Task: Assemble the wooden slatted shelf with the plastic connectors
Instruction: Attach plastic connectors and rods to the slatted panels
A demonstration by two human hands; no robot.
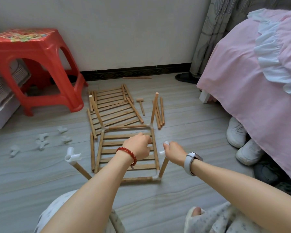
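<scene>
Status as I read it from the head cam:

1. Shelf frame [127, 148]: lies flat on floor [183, 190], centre of view. Slatted panel sits inside dowel rails, white plastic connectors at the corners. Four posts rise from the corners.
2. L hand [138, 146]: over the panel, fingers curled down onto the slats near the right rail. Looks like a grip on a slat, but fingertips are hidden, so I can't tell for sure.
3. R hand [174, 152]: wrapped round a white connector [165, 145] on top of near-right post [163, 167]; thumb presses on connector cap.
4. Near-left post carries a 3-way connector [72, 154], not touched.
5. Spare slatted panels [111, 106]: stacked beyond the frame. Loose dowels [159, 113] and small wooden mallet [140, 104] to their right.
6. Loose connectors [42, 140]: scattered on floor, left of frame.
7. Red stool [35, 64] far left; bed w/ pink cover [250, 73] right.
</scene>
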